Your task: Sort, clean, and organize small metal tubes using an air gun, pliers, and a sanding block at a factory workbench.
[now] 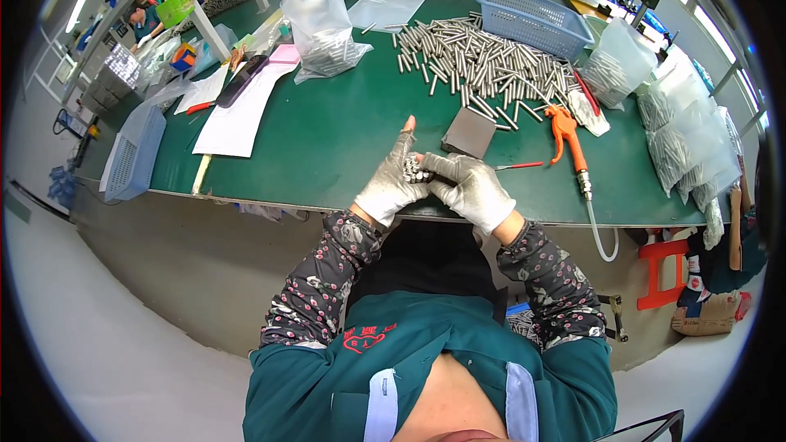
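Observation:
Between my two gloved hands, near the table's front edge, is a bundle of short metal pins with their round ends showing. My left hand is curled around the bundle from the left, its thumb pointing up and away. From the right, the fingers of my right hand close over the same pins. Both gloves are whitish with bare or greyed fingertips. Just beyond my right hand stands a dark brown-grey block. A large heap of loose metal pins spreads across the table behind it.
On the right lie an orange air gun with a hose, a red-handled thin tool and bags of pins. A blue basket sits behind the heap. Leftward are white papers, a pin-filled bag and another blue basket.

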The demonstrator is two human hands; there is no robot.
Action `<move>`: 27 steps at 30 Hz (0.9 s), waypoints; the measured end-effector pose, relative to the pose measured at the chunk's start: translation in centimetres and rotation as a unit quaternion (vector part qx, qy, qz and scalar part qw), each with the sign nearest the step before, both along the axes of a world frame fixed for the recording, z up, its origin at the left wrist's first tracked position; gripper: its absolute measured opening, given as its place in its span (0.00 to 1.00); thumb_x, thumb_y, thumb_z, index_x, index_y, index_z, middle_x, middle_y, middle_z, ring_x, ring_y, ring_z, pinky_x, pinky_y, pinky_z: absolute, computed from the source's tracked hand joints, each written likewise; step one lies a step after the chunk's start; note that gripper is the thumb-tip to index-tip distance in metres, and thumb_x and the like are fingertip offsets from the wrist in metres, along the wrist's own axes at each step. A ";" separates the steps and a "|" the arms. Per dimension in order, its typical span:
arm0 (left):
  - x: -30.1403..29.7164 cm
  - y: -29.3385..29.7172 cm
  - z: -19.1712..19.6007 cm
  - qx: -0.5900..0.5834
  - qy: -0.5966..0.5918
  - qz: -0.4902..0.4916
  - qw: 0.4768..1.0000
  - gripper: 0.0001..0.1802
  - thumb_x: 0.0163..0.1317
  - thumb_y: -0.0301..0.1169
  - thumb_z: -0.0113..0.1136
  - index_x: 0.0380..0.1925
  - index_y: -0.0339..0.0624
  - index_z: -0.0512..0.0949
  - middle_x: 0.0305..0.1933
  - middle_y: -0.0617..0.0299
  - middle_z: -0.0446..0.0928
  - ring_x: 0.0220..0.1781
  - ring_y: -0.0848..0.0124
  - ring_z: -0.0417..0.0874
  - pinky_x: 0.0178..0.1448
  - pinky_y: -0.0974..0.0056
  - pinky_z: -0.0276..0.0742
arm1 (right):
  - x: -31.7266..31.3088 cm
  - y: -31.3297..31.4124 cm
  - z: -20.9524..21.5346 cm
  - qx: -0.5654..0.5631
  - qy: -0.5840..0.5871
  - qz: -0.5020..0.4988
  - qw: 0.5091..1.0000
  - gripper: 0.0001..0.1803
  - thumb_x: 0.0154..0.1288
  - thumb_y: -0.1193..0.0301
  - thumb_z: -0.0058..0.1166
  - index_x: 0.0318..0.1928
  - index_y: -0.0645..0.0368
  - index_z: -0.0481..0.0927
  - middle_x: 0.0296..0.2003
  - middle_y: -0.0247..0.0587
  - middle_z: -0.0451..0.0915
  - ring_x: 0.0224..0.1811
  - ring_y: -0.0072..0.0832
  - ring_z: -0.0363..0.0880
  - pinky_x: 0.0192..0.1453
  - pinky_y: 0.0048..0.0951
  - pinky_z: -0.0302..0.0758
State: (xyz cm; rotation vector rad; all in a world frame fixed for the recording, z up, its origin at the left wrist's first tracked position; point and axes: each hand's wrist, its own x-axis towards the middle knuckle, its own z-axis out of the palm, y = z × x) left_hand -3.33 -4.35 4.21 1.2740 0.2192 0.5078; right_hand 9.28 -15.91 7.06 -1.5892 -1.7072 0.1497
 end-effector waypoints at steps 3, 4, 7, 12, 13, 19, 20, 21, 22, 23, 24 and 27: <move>-0.1 -0.2 0.5 0.020 0.025 0.005 0.999 0.61 0.42 0.13 0.65 0.72 0.54 0.39 0.42 0.66 0.73 0.44 0.77 0.74 0.53 0.71 0.70 | 0.5 -0.4 0.6 -0.003 0.115 -0.011 0.993 0.24 0.52 0.77 0.58 0.53 0.62 0.76 0.39 0.48 0.80 0.33 0.33 0.79 0.42 0.30 0.75; 0.0 -0.2 0.7 0.033 0.057 0.004 0.998 0.59 0.43 0.13 0.63 0.72 0.53 0.39 0.41 0.63 0.74 0.46 0.75 0.75 0.56 0.70 0.69 | 1.7 -0.1 -0.4 0.071 0.056 -0.043 0.995 0.25 0.51 0.75 0.57 0.53 0.63 0.75 0.37 0.46 0.80 0.31 0.32 0.78 0.40 0.29 0.75; -0.2 0.6 -0.8 0.152 0.076 0.053 0.984 0.59 0.42 0.11 0.62 0.71 0.52 0.40 0.38 0.63 0.76 0.40 0.76 0.76 0.49 0.71 0.74 | 2.0 0.0 3.0 0.030 -0.079 -0.193 0.978 0.22 0.49 0.68 0.57 0.47 0.59 0.77 0.38 0.46 0.80 0.42 0.42 0.78 0.45 0.38 0.74; 0.1 0.6 -0.9 0.158 0.063 0.040 0.985 0.56 0.43 0.12 0.60 0.71 0.48 0.42 0.35 0.62 0.76 0.39 0.76 0.77 0.49 0.72 0.72 | 3.7 0.9 1.1 -0.061 -0.246 -0.257 0.933 0.35 0.46 0.52 0.60 0.55 0.55 0.73 0.55 0.53 0.70 0.60 0.47 0.66 0.63 0.47 0.60; 0.1 0.6 -0.9 0.158 0.062 0.039 0.985 0.55 0.44 0.12 0.59 0.71 0.46 0.43 0.35 0.62 0.76 0.39 0.76 0.77 0.49 0.73 0.72 | 3.8 1.2 0.7 -0.092 -0.269 -0.268 0.921 0.37 0.46 0.50 0.60 0.56 0.53 0.72 0.57 0.54 0.68 0.62 0.47 0.64 0.64 0.49 0.57; -0.1 0.2 0.1 0.124 0.037 0.014 0.991 0.51 0.45 0.13 0.58 0.70 0.43 0.46 0.34 0.63 0.76 0.39 0.77 0.76 0.50 0.73 0.71 | 4.3 1.4 0.2 -0.059 -0.221 -0.256 0.939 0.35 0.41 0.57 0.65 0.54 0.54 0.75 0.51 0.51 0.72 0.57 0.47 0.68 0.62 0.43 0.63; -0.1 0.2 0.1 0.124 0.038 0.014 0.991 0.51 0.45 0.13 0.58 0.70 0.43 0.46 0.34 0.63 0.76 0.39 0.77 0.76 0.50 0.73 0.71 | 4.3 1.3 0.5 -0.059 -0.221 -0.256 0.939 0.35 0.41 0.57 0.65 0.54 0.54 0.75 0.51 0.51 0.72 0.57 0.47 0.68 0.62 0.43 0.63; -0.2 0.2 0.2 0.128 0.030 0.010 0.991 0.50 0.45 0.14 0.58 0.70 0.42 0.46 0.34 0.63 0.76 0.39 0.77 0.77 0.50 0.73 0.71 | 4.3 1.0 0.9 -0.017 -0.197 -0.229 0.953 0.34 0.41 0.58 0.65 0.53 0.55 0.76 0.50 0.51 0.73 0.55 0.48 0.70 0.60 0.43 0.65; -0.2 0.2 0.2 0.133 0.022 0.005 0.991 0.50 0.46 0.14 0.58 0.70 0.41 0.47 0.35 0.62 0.76 0.39 0.77 0.77 0.51 0.73 0.70 | 4.2 0.7 1.3 0.025 -0.172 -0.202 0.964 0.33 0.40 0.59 0.65 0.52 0.55 0.76 0.48 0.51 0.74 0.53 0.49 0.71 0.58 0.43 0.67; -0.2 0.2 0.0 0.132 0.023 0.004 0.991 0.50 0.46 0.14 0.58 0.70 0.41 0.47 0.35 0.62 0.76 0.39 0.77 0.77 0.51 0.73 0.70 | 4.0 0.2 1.7 0.033 -0.143 -0.185 0.972 0.32 0.40 0.59 0.65 0.50 0.57 0.78 0.47 0.53 0.74 0.50 0.49 0.72 0.56 0.43 0.69; -0.2 0.4 -0.3 0.127 0.020 -0.003 0.992 0.49 0.47 0.14 0.59 0.69 0.41 0.48 0.35 0.62 0.76 0.40 0.77 0.77 0.52 0.72 0.70 | 3.4 -0.3 2.4 0.032 -0.143 -0.182 0.972 0.32 0.40 0.59 0.65 0.50 0.57 0.78 0.47 0.53 0.74 0.50 0.49 0.72 0.56 0.43 0.69; 0.4 0.1 -0.5 0.123 0.010 0.041 0.992 0.48 0.48 0.15 0.59 0.69 0.41 0.48 0.35 0.63 0.77 0.40 0.77 0.77 0.53 0.72 0.71 | 0.6 -1.8 4.4 0.047 -0.123 -0.096 0.987 0.31 0.41 0.55 0.63 0.49 0.56 0.79 0.46 0.61 0.73 0.48 0.52 0.73 0.52 0.45 0.70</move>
